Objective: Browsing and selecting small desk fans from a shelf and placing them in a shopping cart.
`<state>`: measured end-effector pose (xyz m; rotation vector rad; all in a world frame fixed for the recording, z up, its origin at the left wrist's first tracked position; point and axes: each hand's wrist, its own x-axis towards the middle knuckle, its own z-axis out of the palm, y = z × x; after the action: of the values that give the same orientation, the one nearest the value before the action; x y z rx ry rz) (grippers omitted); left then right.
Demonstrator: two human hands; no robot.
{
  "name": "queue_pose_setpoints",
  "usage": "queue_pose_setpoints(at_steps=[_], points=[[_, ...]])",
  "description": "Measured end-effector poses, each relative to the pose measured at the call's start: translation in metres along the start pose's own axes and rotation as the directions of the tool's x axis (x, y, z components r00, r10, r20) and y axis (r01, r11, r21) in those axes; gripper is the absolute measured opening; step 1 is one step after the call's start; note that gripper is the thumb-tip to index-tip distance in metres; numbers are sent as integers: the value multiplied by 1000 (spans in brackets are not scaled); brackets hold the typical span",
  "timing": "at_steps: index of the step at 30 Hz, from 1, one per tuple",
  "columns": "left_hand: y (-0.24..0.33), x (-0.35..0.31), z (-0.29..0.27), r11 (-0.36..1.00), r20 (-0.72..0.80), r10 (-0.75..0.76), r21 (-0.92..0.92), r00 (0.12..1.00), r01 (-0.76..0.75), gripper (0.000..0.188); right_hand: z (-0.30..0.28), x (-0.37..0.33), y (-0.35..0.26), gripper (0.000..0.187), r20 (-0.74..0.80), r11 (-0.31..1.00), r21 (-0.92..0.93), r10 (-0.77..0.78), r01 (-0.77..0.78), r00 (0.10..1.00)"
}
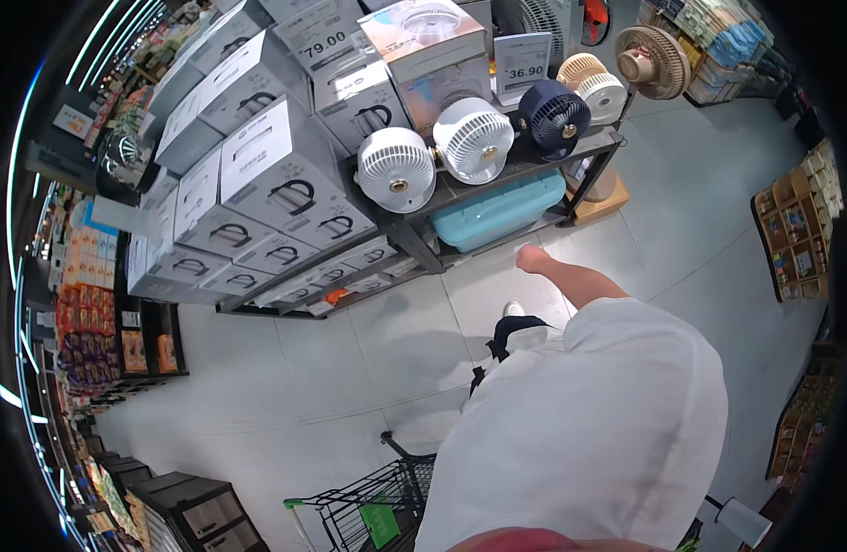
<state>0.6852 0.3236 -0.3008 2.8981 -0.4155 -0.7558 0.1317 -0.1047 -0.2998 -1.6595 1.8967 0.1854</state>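
Note:
My right hand (pixel 532 259) reaches out from a white short sleeve, held low over the floor in front of the shelf. Its fingers look curled closed, and I see nothing in them. Nearest to it is a light blue plastic storage box (pixel 499 213) on the lower shelf, with a gap between. Above the box stand two white round fans (pixel 396 171), a navy fan (pixel 554 120) and smaller beige and white fans (pixel 596 90). My left hand does not show; a black shopping cart (pixel 377 501) with a green panel stands at the lower left.
Stacked white fan boxes (pixel 272 189) fill the shelf on the left. A wooden-coloured round fan (pixel 655 63) stands beyond the shelf corner. Grey floor tiles (pixel 350 368) lie between it and the cart. Wooden compartment racks (pixel 796 235) stand at the right, snack shelves (pixel 88 340) at the left.

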Motion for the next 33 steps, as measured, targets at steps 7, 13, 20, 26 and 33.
queue_pose_setpoints(at_steps=[7,13,20,26,33], points=[[166,-58,31,942,256,336,-115,906,-317,22,49,-2,134,34,37,946,185,264,-266,964],[281,-94,92,836,399,547,-311,736,-452,22,8,-9,83,27,8,647,761,42,-33,999],[623,-206,-34,310,290,948,-736,133,-602,9,-239,-61,-12,10,-193,174,946,-380,275,905],[791,-254,-116,-73,-156,967,-927,201,-367,14,-418,-13,-60,18,-613,212,745,-157,632,774],[872,-252,-105,252,111,931,-884,348,-393,51,-501,51,-74,54,-540,489,734,-2,472,842]])
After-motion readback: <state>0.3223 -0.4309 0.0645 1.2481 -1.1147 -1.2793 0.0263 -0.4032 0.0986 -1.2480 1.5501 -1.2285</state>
